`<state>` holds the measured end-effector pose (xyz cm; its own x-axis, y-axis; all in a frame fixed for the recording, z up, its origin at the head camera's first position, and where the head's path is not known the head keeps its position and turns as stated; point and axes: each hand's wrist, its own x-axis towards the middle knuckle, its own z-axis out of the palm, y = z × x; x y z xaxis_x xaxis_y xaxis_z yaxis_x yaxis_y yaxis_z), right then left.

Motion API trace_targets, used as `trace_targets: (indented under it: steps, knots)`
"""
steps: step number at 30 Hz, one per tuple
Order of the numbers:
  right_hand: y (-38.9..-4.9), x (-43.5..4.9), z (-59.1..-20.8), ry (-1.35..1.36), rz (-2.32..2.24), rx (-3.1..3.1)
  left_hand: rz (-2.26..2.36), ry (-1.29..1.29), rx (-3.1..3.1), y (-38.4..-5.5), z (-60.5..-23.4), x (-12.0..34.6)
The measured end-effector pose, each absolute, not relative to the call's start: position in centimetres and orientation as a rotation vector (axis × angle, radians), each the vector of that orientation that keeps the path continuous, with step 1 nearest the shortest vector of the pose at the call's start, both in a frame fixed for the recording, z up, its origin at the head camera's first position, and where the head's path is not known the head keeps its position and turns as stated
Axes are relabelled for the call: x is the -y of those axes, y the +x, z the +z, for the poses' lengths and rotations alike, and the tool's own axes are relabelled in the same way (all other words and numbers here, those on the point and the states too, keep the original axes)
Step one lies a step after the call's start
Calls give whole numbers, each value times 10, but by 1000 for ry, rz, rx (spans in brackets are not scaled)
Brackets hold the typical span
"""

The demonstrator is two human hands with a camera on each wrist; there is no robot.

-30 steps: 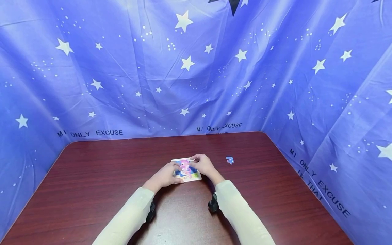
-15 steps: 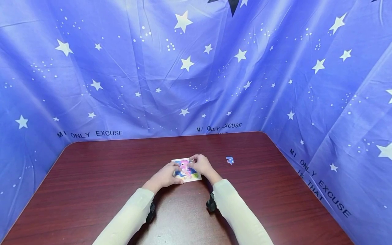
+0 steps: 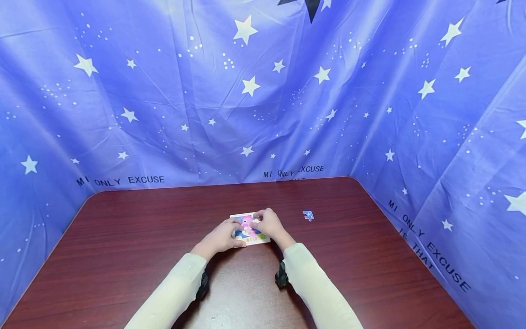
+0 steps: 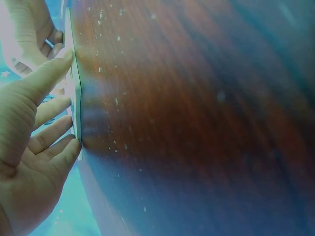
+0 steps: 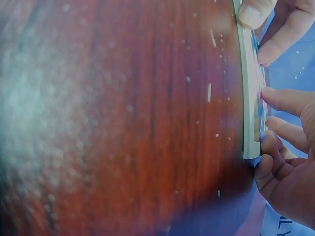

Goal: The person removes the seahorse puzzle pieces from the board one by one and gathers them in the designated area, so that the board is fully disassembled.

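Observation:
A small square jigsaw puzzle (image 3: 249, 233) with a pink sea horse picture and a white border lies on the table. My left hand (image 3: 222, 236) holds it at the near left, thumb (image 4: 58, 66) against the near edge and fingertips on its left part. On its right part, my right hand (image 3: 272, 224) rests thumb and fingers over the upper right corner. In the right wrist view, the right thumb (image 5: 283, 100) touches the picture, with the other fingers bent at the border. The hands hide part of the picture. No piece shows clearly between the right fingertips.
A loose blue jigsaw piece (image 3: 308, 215) with a pale star lies to the right of the puzzle. The reddish-brown table (image 3: 135, 228) is backed by blue star-printed curtains (image 3: 222, 105) at the rear and sides.
My right hand and forearm have shifted slightly left over the puzzle, and the thumb reaches a little farther in. The left hand, puzzle and loose piece stay put.

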<state>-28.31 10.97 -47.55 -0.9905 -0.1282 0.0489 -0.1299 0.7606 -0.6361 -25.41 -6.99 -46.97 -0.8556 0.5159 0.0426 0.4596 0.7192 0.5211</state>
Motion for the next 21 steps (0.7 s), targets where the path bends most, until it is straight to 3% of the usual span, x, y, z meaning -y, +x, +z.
trace_targets:
  steps: [21]
  knots:
    - [-278, -107, -479, 87, 1188, 2865, 789, 775, -2827, -255, -472, 69]
